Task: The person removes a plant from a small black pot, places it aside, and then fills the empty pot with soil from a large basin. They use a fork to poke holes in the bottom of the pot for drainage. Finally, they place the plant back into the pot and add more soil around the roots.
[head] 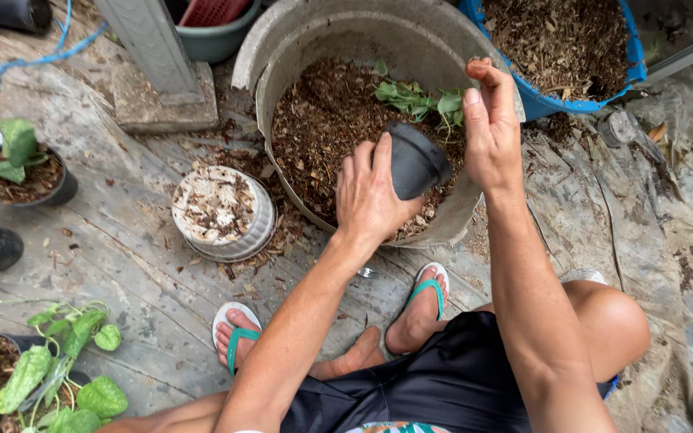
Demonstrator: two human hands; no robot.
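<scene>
I am looking down at a wooden floor [122, 273] strewn with bits of bark, and the biggest thing on it is a grey tub [411, 32] half full of brown potting mix, with a small green seedling [415, 100] lying on the mix near its far side. Just beyond the tub, at the upper right, I am seeing a blue tub [631, 56] filled with coarser brown chips. To the tub's left, a round white dish [222, 212] is sitting upside down with crumbs of mix on top. Along the left edge, 4 black pots of leafy plants [30, 172] are standing, 2 higher up and 2 at the bottom corner. My left hand [370, 196] is gripping a small black pot [415, 160], tipped on its side over the mix inside the grey tub. My right hand [489, 120] is hanging above the tub's right rim with fingers curled loosely, grasping nothing I can make out.
</scene>
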